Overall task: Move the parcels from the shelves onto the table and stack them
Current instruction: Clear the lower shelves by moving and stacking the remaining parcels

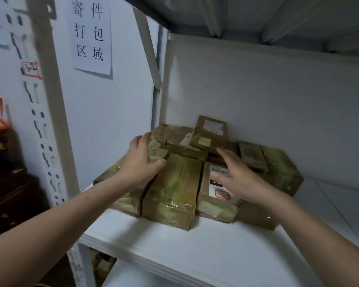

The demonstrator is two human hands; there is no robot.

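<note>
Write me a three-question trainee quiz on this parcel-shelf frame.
1. True or false: the left hand rests on a small parcel at the pile's left.
2. The right hand is spread above: A) a white-labelled parcel B) an orange bag C) bare shelf.
3. Fill in: the paper sign hangs to the ___ of the parcels.
Key: 1 true; 2 A; 3 left.
</note>
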